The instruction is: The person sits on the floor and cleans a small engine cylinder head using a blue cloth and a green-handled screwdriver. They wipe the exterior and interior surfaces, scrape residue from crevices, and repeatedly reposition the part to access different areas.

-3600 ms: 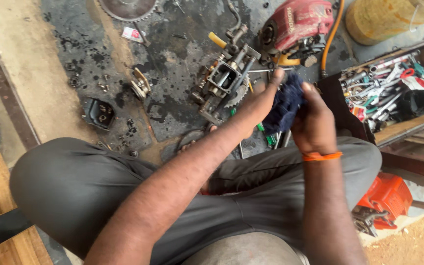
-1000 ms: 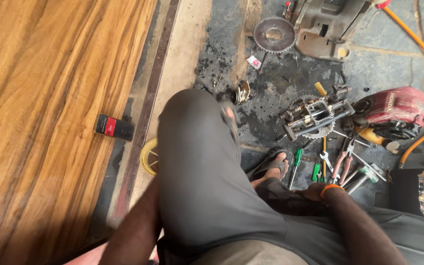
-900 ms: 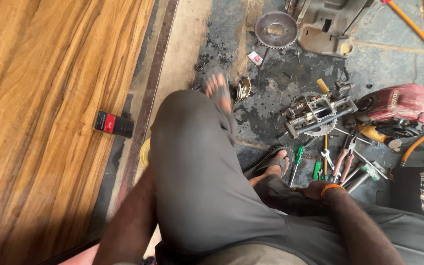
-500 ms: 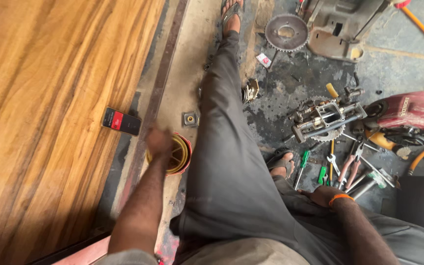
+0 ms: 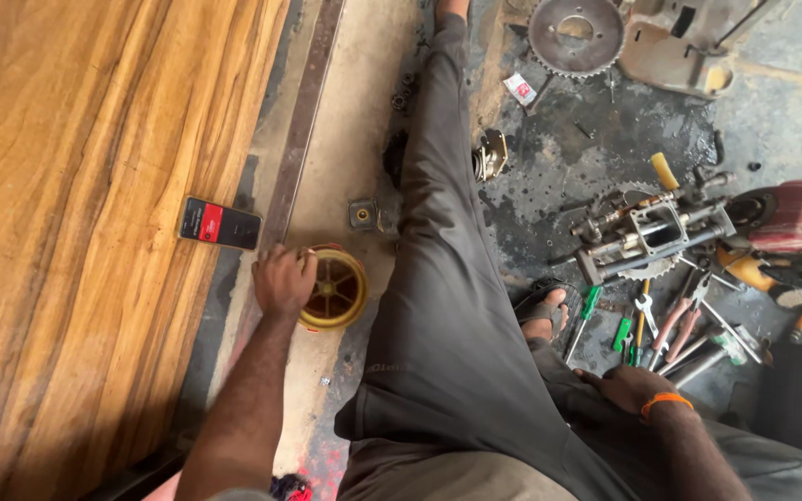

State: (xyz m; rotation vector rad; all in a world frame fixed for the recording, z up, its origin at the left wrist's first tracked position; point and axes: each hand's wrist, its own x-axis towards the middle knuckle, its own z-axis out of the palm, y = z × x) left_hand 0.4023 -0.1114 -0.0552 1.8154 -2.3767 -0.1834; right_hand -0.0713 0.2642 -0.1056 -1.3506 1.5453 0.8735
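Fingers (image 5: 291,269) of the left hand (image 5: 282,280) are curled over the rim of one round yellow tin (image 5: 333,289), whose open inside shows only spoke-like ribs, set on the concrete floor (image 5: 345,139) beside the outstretched leg. The right hand (image 5: 626,386), marked by an orange wristband (image 5: 665,401), is laid flat and loosely open on the trouser leg, holding nothing. One black-and-red phone (image 5: 219,224) is seen on the wooden boards, one toothed sprocket (image 5: 575,34) and one metal engine part (image 5: 653,232) on the oily floor, with a heap of pliers and screwdrivers (image 5: 670,329) near the right hand.

Soft, even daylight, faint shadows, sharp focus, slight wide-angle stretch at edges.
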